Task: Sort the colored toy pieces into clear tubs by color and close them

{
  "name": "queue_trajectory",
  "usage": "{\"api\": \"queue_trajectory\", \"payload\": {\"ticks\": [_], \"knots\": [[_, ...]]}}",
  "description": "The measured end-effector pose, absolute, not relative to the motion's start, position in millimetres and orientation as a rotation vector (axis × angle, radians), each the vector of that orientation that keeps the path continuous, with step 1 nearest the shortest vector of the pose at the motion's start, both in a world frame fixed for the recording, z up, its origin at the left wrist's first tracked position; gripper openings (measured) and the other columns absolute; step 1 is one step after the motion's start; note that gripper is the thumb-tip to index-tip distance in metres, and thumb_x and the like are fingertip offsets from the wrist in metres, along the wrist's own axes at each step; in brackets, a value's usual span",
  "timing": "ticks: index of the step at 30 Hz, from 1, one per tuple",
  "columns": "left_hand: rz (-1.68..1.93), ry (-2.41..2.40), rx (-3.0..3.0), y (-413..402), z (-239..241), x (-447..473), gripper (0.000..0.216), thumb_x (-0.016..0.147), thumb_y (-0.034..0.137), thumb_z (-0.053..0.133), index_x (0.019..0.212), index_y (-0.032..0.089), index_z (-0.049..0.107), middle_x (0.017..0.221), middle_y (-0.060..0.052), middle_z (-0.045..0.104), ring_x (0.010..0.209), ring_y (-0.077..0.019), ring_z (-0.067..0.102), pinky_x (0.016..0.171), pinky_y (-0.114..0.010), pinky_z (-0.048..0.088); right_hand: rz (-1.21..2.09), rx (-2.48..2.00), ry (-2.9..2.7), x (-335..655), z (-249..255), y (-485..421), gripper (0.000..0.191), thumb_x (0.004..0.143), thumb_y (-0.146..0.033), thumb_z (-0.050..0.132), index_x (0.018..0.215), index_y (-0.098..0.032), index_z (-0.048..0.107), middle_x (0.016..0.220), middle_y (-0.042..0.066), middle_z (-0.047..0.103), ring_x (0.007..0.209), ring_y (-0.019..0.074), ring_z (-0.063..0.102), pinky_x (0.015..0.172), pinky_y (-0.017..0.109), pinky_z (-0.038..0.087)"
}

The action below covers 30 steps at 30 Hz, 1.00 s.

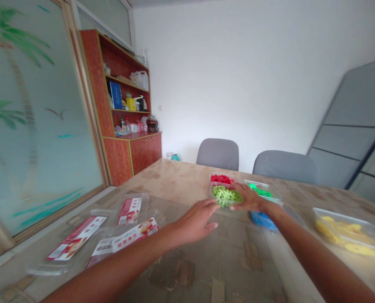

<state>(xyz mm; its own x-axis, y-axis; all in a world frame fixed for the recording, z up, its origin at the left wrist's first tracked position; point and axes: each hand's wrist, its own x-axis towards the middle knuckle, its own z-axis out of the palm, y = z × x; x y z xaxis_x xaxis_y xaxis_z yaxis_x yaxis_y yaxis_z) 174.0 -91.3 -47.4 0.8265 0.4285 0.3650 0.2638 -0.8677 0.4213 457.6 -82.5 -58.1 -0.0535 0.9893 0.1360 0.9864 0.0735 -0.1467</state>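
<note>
A clear plastic box (220,205) of lime green notched pieces (227,195) stands on the table ahead of me. My right hand (248,197) is at the box's right side, fingers over the rim and thumb low at the front, gripping it. My left hand (197,221) reaches to the box's front left corner, fingers stretched out and thumb apart; its fingertips are at the corner, but whether they touch is unclear. Directly behind is a box of red pieces (222,179). Bright green pieces (260,191) lie in a box to the right, and blue pieces (263,220) are partly hidden by my right forearm.
A larger box of yellow pieces (348,235) stands at the right. Several clear lids with red and white labels (76,237) lie at the left of the patterned table (206,273). Two grey chairs (218,152) stand behind the table, and a wooden shelf cabinet (118,155) is at the back left.
</note>
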Motion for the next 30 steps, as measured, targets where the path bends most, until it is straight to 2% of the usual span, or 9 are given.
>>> {"api": "queue_trajectory", "payload": {"ticks": [3,6,8,13,18,21,25,30], "knots": [[0.738,0.715,2.492,-56,-53,190,0.045,0.077,0.018,0.062,0.122,0.015,0.052,0.132,-0.013,0.053,0.122,-0.0241,0.048,0.104,-0.037,0.035,0.091,-2.067,-2.151,460,-58,-74,0.105,0.054,-0.056,0.074,0.143,-0.018,0.034,0.147,0.017,0.036,0.133,0.0434,0.027,0.105,0.057,0.026],[0.787,0.861,2.388,-30,-64,206,0.039,0.084,0.023,0.055,0.121,0.009,0.052,0.116,-0.016,0.062,0.102,-0.0256,0.061,0.091,-0.039,0.046,0.117,-2.067,-2.171,463,-62,-73,0.106,0.054,-0.056,0.074,0.144,-0.019,0.031,0.149,0.016,0.032,0.135,0.0419,0.025,0.106,0.057,0.025],[0.822,0.910,2.336,-20,-70,216,0.038,0.087,0.026,0.051,0.121,0.008,0.051,0.113,-0.017,0.063,0.096,-0.0254,0.064,0.087,-0.039,0.049,0.111,-2.050,-2.179,464,-64,-74,0.108,0.055,-0.057,0.073,0.145,-0.017,0.028,0.150,0.017,0.030,0.135,0.0418,0.025,0.105,0.058,0.025],[0.944,0.929,2.288,-21,-81,232,0.036,0.086,0.021,0.050,0.120,0.011,0.051,0.119,-0.016,0.059,0.109,-0.0257,0.057,0.094,-0.040,0.045,0.054,-1.975,-2.161,463,-64,-82,0.103,0.060,-0.057,0.070,0.146,-0.022,0.026,0.149,0.014,0.032,0.134,0.0388,0.029,0.106,0.057,0.024],[1.062,0.851,2.327,-41,-86,230,0.042,0.082,0.013,0.052,0.123,0.018,0.048,0.135,-0.012,0.047,0.127,-0.0236,0.040,0.107,-0.044,0.030,0.001,-1.880,-2.129,480,-55,-110,0.092,0.070,-0.055,0.062,0.147,-0.020,0.024,0.150,0.014,0.031,0.137,0.0330,0.027,0.109,0.050,0.025],[1.066,0.769,2.411,-56,-84,227,0.043,0.077,0.008,0.055,0.119,0.020,0.052,0.136,-0.010,0.044,0.129,-0.0242,0.038,0.108,-0.044,0.030,-0.024,-1.900,-2.081,498,-59,-135,0.089,0.073,-0.057,0.058,0.146,-0.020,0.025,0.149,0.016,0.033,0.135,0.0339,0.030,0.107,0.053,0.028],[1.002,0.649,2.559,-74,-74,230,0.041,0.077,0.008,0.056,0.117,0.017,0.055,0.137,-0.013,0.043,0.129,-0.0257,0.038,0.108,-0.043,0.031,-0.134,-1.923,-2.014,522,-77,-163,0.083,0.074,-0.059,0.055,0.144,-0.024,0.029,0.146,0.013,0.039,0.133,0.0319,0.034,0.104,0.051,0.034],[0.848,0.477,2.512,-94,-65,241,0.036,0.077,0.010,0.058,0.112,0.014,0.059,0.131,-0.014,0.050,0.124,-0.0240,0.044,0.106,-0.039,0.035,-0.312,-2.079,-1.765,557,-92,-178,0.073,0.075,-0.061,0.050,0.136,-0.021,0.041,0.135,0.013,0.053,0.122,0.0332,0.049,0.094,0.050,0.045]]}}
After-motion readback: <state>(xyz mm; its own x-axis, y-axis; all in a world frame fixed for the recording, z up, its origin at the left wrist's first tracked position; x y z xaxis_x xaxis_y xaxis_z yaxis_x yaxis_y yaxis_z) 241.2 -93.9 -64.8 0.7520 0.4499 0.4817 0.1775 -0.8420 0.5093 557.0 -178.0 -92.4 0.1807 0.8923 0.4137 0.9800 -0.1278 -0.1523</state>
